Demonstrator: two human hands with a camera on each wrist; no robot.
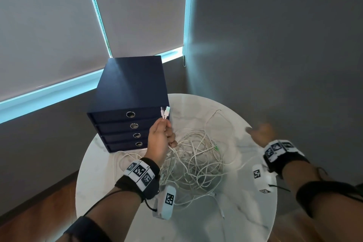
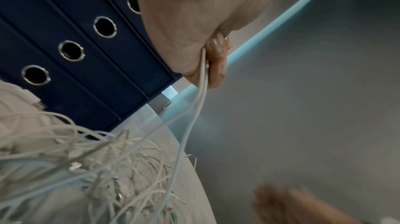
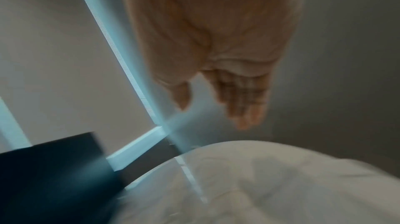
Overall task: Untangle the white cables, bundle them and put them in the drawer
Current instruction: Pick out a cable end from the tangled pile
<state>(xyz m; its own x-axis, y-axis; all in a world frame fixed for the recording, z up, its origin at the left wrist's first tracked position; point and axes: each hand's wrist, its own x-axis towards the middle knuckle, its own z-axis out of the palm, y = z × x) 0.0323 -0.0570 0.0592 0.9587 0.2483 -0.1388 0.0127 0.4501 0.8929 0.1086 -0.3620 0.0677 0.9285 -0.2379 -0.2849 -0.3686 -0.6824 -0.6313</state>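
The left hand [image 1: 160, 139] was raised above the round white surface [image 1: 251, 208], its fingers curled round a couple of white cable ends whose plugs [image 1: 165, 113] stuck up past the thumb, just in front of the top right corner of the dark blue drawer unit [image 1: 125, 104]. From the bottom of that fist the held strands ran down into the tangle of white cables [image 1: 194, 161], which lay in a loose heap in the middle of the surface, just to the right of the drawer unit's base. In the left wrist view the two strands [image 2: 200, 80] left the closed fingers [image 2: 217, 72] and dropped to the pile [image 2: 112, 167] below. All four drawers of the unit were closed, each with a round metal finger hole [image 1: 130, 114]. The right hand [image 1: 261, 133], blurred, hovered over the far right part of the surface, well apart from the heap; its fingers [image 3: 244, 99] were stretched out and held nothing.
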